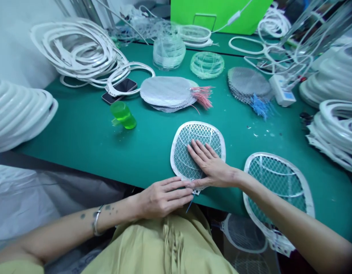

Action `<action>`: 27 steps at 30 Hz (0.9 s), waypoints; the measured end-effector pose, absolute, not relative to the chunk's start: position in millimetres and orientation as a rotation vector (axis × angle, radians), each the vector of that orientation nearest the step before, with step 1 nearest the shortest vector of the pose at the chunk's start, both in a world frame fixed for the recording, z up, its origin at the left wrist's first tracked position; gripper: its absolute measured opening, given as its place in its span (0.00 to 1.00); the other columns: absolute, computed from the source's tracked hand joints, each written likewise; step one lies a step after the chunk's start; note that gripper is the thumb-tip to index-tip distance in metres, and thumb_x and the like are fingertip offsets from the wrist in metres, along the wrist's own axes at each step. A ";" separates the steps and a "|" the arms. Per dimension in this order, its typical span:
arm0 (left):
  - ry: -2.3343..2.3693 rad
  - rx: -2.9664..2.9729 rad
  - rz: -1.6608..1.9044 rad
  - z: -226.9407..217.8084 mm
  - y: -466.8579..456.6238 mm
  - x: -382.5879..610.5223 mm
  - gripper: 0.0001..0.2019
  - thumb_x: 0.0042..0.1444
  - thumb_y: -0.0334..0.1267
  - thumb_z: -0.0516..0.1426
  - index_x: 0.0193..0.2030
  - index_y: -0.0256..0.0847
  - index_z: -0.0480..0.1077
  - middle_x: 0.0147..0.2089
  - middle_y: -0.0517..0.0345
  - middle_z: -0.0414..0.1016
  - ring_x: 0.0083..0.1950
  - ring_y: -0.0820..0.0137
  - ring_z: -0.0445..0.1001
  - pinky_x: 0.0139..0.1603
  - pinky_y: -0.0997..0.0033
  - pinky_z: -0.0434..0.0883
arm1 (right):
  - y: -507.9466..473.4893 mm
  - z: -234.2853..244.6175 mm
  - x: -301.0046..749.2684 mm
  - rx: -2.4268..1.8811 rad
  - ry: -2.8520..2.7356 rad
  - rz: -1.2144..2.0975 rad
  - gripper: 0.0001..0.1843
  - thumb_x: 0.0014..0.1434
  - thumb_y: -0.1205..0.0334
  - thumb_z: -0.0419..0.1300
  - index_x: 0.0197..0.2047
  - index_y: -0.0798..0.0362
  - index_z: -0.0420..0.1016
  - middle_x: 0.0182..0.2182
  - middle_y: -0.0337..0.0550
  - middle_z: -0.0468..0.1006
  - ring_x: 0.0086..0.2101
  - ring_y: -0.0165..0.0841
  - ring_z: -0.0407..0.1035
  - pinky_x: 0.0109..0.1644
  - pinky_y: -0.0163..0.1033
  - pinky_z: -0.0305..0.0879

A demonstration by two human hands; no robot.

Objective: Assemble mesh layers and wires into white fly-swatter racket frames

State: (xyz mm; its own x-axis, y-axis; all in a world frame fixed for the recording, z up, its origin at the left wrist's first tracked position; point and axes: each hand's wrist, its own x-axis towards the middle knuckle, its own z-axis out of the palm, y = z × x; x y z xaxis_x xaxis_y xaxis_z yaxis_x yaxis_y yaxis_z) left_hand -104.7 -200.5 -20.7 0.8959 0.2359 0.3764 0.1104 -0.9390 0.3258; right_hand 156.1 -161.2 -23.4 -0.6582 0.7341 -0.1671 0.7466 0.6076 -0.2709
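A white oval electric-swatter head (182, 153) with a metal mesh lies on the green table near its front edge. Flat on the mesh rests my right hand (213, 167), fingers stretched out and slightly spread, its thumb at the neck of the frame. My left hand (166, 196) lies with straight fingers over the lower rim and neck, hiding part of them. Below its fingertips a thin blue wire (189, 204) hangs over the table edge. To the right, partly beneath my right forearm, is a second swatter head (276, 175).
Behind are a mesh stack with red wires (167, 91), a mesh stack with blue wires (247, 83), a green cylinder (124, 115) and a phone (127, 86). White frames (79, 53) pile up at the left; more frames (336, 133) stand at the right. A power strip (282, 91) sits back right.
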 end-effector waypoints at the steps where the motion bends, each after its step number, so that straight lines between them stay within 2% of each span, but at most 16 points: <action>1: 0.245 2.772 0.641 -24.4 -203.3 -103.5 0.15 0.64 0.35 0.55 0.55 0.34 0.70 0.60 0.52 0.72 0.68 0.61 0.60 0.69 0.57 0.59 | -161.1 -22.4 156.0 1.280 2.781 -0.499 0.61 0.53 0.25 0.45 0.69 0.54 0.13 0.69 0.53 0.24 0.67 0.48 0.23 0.68 0.57 0.29; 5: 0.195 2.788 0.714 -26.1 -203.6 -104.5 0.19 0.63 0.48 0.56 0.53 0.36 0.72 0.57 0.49 0.74 0.64 0.60 0.65 0.67 0.55 0.63 | -161.2 -18.7 155.8 1.268 2.778 -0.526 0.60 0.54 0.26 0.46 0.68 0.53 0.13 0.69 0.52 0.23 0.67 0.49 0.23 0.68 0.57 0.28; 6: 0.202 2.789 0.737 -24.3 -202.6 -105.9 0.19 0.62 0.47 0.56 0.54 0.37 0.72 0.56 0.50 0.75 0.63 0.62 0.67 0.67 0.56 0.63 | -161.2 -18.0 155.5 1.269 2.770 -0.538 0.60 0.54 0.25 0.45 0.69 0.54 0.13 0.69 0.52 0.22 0.67 0.49 0.22 0.68 0.57 0.27; 10: 0.270 2.785 0.788 -17.6 -198.2 -106.8 0.14 0.60 0.32 0.57 0.53 0.36 0.71 0.53 0.51 0.77 0.60 0.65 0.70 0.64 0.60 0.65 | -160.9 -15.3 154.0 1.277 2.710 -0.597 0.61 0.53 0.24 0.44 0.70 0.56 0.17 0.69 0.53 0.22 0.67 0.48 0.20 0.68 0.57 0.25; 12: 0.254 2.758 0.795 -15.7 -196.4 -104.4 0.15 0.59 0.31 0.57 0.53 0.35 0.70 0.51 0.51 0.78 0.58 0.64 0.72 0.61 0.61 0.68 | -160.8 -14.4 153.3 1.284 2.686 -0.609 0.61 0.52 0.24 0.44 0.70 0.57 0.19 0.69 0.53 0.22 0.67 0.47 0.19 0.68 0.56 0.24; 15: 0.365 2.659 0.841 -12.9 -197.9 -101.1 0.16 0.56 0.38 0.58 0.50 0.34 0.71 0.45 0.49 0.79 0.49 0.62 0.76 0.52 0.60 0.72 | -160.7 -14.7 153.2 1.289 2.681 -0.614 0.61 0.52 0.23 0.43 0.71 0.57 0.20 0.69 0.54 0.21 0.67 0.47 0.19 0.68 0.57 0.24; 18: 0.687 2.667 0.801 -12.6 -205.9 -97.4 0.17 0.54 0.48 0.59 0.41 0.35 0.72 0.38 0.49 0.78 0.42 0.59 0.75 0.44 0.56 0.70 | -160.6 -16.4 154.1 1.278 2.705 -0.605 0.61 0.53 0.24 0.43 0.70 0.57 0.19 0.69 0.54 0.21 0.67 0.48 0.19 0.68 0.57 0.24; 19: 0.761 2.700 0.766 -13.4 -209.2 -95.5 0.15 0.55 0.48 0.59 0.38 0.36 0.71 0.36 0.50 0.77 0.40 0.60 0.75 0.43 0.56 0.69 | -160.5 -16.8 154.4 1.274 2.716 -0.601 0.61 0.53 0.24 0.44 0.70 0.56 0.18 0.69 0.54 0.21 0.67 0.48 0.19 0.68 0.58 0.25; 22: 0.817 2.790 0.714 -17.9 -217.6 -89.1 0.03 0.58 0.35 0.57 0.35 0.38 0.70 0.32 0.55 0.75 0.35 0.66 0.73 0.39 0.62 0.66 | -160.5 -16.3 154.6 1.276 2.735 -0.599 0.60 0.53 0.24 0.44 0.70 0.55 0.16 0.69 0.53 0.21 0.67 0.49 0.19 0.68 0.58 0.25; 24: 0.809 2.806 0.718 -20.4 -220.7 -85.6 0.03 0.59 0.30 0.55 0.35 0.38 0.70 0.30 0.57 0.74 0.33 0.68 0.71 0.37 0.64 0.65 | -160.6 -15.1 154.3 1.273 2.723 -0.607 0.62 0.52 0.24 0.44 0.70 0.55 0.16 0.69 0.53 0.20 0.67 0.49 0.19 0.68 0.57 0.25; 27: 0.795 2.802 0.745 -22.5 -222.5 -82.5 0.04 0.59 0.30 0.54 0.34 0.38 0.69 0.29 0.57 0.73 0.32 0.68 0.70 0.36 0.64 0.64 | -161.1 -14.5 154.2 1.258 2.730 -0.599 0.64 0.50 0.23 0.46 0.70 0.56 0.16 0.69 0.53 0.19 0.67 0.50 0.20 0.68 0.57 0.24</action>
State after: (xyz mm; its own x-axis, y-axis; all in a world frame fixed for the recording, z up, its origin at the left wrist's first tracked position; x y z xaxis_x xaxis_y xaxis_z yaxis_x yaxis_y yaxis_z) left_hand -82.5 -222.5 -22.5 0.7385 0.5240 0.4243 0.4573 -0.8517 0.2558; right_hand 154.2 -161.1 -14.5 -0.6609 0.7149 -0.2281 0.7447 0.5875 -0.3166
